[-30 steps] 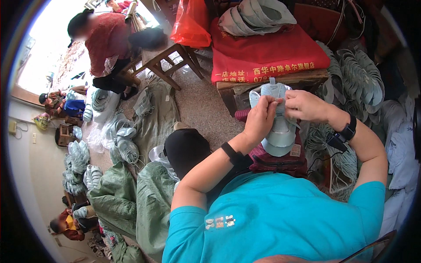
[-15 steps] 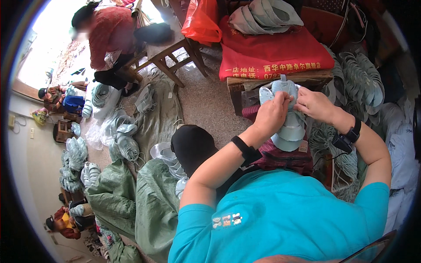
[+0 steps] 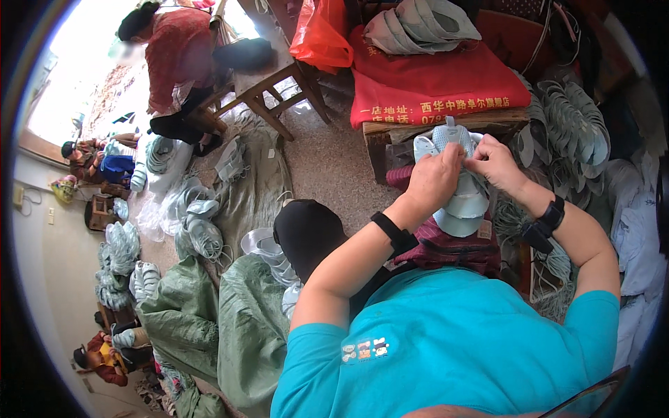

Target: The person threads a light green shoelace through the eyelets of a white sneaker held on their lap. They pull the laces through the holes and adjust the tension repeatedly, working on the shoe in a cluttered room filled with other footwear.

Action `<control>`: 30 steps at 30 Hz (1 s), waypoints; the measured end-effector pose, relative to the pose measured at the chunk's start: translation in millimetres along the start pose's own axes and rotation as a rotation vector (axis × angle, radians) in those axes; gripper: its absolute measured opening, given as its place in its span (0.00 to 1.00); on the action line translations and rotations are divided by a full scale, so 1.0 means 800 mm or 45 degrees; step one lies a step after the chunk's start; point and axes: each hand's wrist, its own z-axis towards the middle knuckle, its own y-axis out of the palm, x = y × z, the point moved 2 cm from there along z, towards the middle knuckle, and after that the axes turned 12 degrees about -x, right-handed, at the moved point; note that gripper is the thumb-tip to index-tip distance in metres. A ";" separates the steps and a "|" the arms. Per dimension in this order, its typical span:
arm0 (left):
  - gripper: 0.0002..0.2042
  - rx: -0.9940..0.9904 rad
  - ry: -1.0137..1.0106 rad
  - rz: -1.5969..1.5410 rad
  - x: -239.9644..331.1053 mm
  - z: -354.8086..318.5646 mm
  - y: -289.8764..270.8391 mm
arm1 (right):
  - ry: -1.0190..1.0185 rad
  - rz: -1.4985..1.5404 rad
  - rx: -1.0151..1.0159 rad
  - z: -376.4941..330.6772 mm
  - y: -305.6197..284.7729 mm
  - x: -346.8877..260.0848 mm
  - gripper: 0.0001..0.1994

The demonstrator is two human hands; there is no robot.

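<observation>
A pale blue-grey shoe upper (image 3: 450,134) rests on a maroon cloth over my lap, its tongue and pull loop pointing away from me. More pale pieces (image 3: 463,217) show at its near end, below my wrists. Over the middle of the upper, my left hand (image 3: 440,171) is closed, knuckles up. My right hand (image 3: 499,164) pinches with thumb and forefinger at the upper's right edge, close to the left fingertips. Whatever either hand grips, perhaps a lace or an edge, is hidden by the fingers.
Ahead stands a wooden bench (image 3: 446,118) with a red cloth (image 3: 432,87) and stacked uppers (image 3: 422,28). Bundles of uppers (image 3: 575,125) hang at the right. Green sacks (image 3: 254,334) lie at my left. A person in red (image 3: 178,52) sits by a wooden stool (image 3: 268,80); others work farther left.
My right fingertips have come slightly nearer my left hand, and the right hand has tilted up. The person in red has leaned and lowered an arm.
</observation>
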 end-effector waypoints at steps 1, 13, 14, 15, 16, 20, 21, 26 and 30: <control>0.07 0.003 0.003 0.016 0.000 0.001 0.001 | -0.046 -0.043 0.059 0.000 0.003 0.002 0.13; 0.06 0.019 0.020 -0.015 0.000 0.005 -0.003 | -0.265 0.072 0.068 0.005 0.007 0.011 0.11; 0.06 0.020 0.025 -0.007 0.000 0.004 -0.003 | -0.237 0.079 0.126 0.006 0.013 0.009 0.11; 0.06 0.023 0.029 0.002 0.000 0.005 -0.003 | -0.197 0.051 0.142 0.005 0.016 0.008 0.10; 0.06 0.026 0.033 0.011 0.001 0.005 -0.003 | -0.157 0.023 0.159 0.003 0.018 0.006 0.10; 0.06 -0.062 -0.050 -0.078 0.003 0.001 -0.008 | -0.273 0.159 0.070 0.002 0.010 0.008 0.08; 0.06 -0.063 -0.065 -0.102 0.004 0.001 -0.010 | -0.295 0.189 0.053 -0.002 0.007 0.007 0.08; 0.05 0.069 0.026 -0.104 0.003 0.002 -0.003 | -0.253 0.239 0.189 -0.005 0.013 0.003 0.05; 0.05 0.070 0.132 -0.131 -0.004 -0.004 -0.003 | -0.074 1.141 0.276 0.014 -0.007 -0.040 0.07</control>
